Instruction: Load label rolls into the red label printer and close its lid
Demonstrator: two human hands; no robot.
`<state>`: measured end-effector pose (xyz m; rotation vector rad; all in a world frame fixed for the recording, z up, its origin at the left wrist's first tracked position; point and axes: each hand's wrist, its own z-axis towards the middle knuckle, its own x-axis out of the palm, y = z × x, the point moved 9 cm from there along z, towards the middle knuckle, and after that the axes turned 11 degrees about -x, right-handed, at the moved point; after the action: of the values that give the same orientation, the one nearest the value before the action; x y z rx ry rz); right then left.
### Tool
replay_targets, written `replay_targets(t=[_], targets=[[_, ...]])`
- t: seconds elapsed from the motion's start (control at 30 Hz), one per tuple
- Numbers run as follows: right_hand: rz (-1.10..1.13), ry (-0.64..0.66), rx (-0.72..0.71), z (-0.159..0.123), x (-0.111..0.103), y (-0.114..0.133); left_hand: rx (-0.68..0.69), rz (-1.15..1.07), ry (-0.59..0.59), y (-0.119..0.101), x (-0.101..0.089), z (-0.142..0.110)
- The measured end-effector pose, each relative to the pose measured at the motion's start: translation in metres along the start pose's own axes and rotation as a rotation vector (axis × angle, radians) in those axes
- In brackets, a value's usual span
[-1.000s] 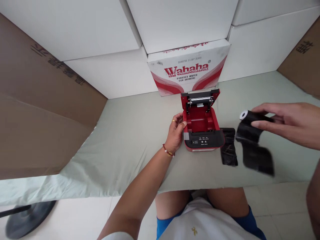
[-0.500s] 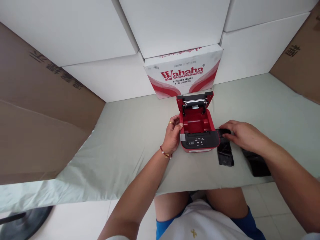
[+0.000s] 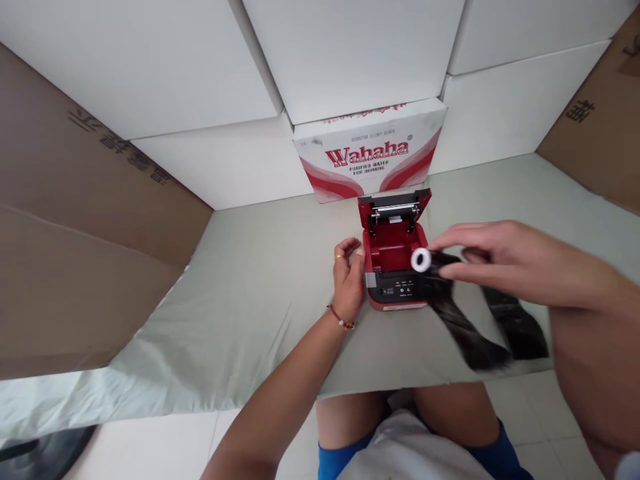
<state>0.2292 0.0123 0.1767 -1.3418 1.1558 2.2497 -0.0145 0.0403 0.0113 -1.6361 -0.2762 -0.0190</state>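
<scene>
A red and black label printer (image 3: 397,290) stands on the cloth with its lid (image 3: 395,207) raised, and its red inner bay (image 3: 393,253) shows no roll inside. Beside the printer's left wall is my left hand (image 3: 349,277), fingers loosely curved and holding nothing; whether it touches the wall I cannot tell. My right hand (image 3: 485,257) pinches a small black film roll (image 3: 440,260) between thumb and fingers, above the printer's right side. The roll's white core end (image 3: 421,260) faces left. A loose strip of black film (image 3: 470,333) hangs from it, smeared by motion.
Another black strip (image 3: 517,323) lies at the table's right front. Behind the printer leans a white and red Wahaha carton (image 3: 370,157), against stacked white boxes (image 3: 360,60). Brown cardboard (image 3: 100,267) flanks the left, more cardboard (image 3: 595,127) the right. Pale green cloth (image 3: 260,300) covers the table.
My right hand has lifted the black roll off the cloth and brought it left over the printer's edge, its strip trailing. My left hand has loosened from the printer's side.
</scene>
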Motion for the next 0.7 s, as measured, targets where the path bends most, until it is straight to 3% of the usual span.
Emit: replay_targets(t=[0.13,0.23,0.33,0.57,0.7], targets=[[-0.288,0.135,0.142,0.044,0.055,0.010,0.353,0.153,-0.138,-0.043,-0.006,-0.031],[-0.474,0.225,0.261,0.055,0.071,0.007,0.644,0.313,-0.060,-0.071,0.008,-0.066],[-0.520,0.286,0.286,0.062,0.076,0.009,0.860,0.486,0.084,-0.079,0.029,-0.093],[-0.496,0.319,0.305,0.082,0.092,-0.002,0.965,0.709,0.158,-0.072,0.052,-0.104],[-0.464,0.325,0.284,0.082,0.095,-0.007,1.074,0.786,0.102,-0.078,0.058,-0.113]])
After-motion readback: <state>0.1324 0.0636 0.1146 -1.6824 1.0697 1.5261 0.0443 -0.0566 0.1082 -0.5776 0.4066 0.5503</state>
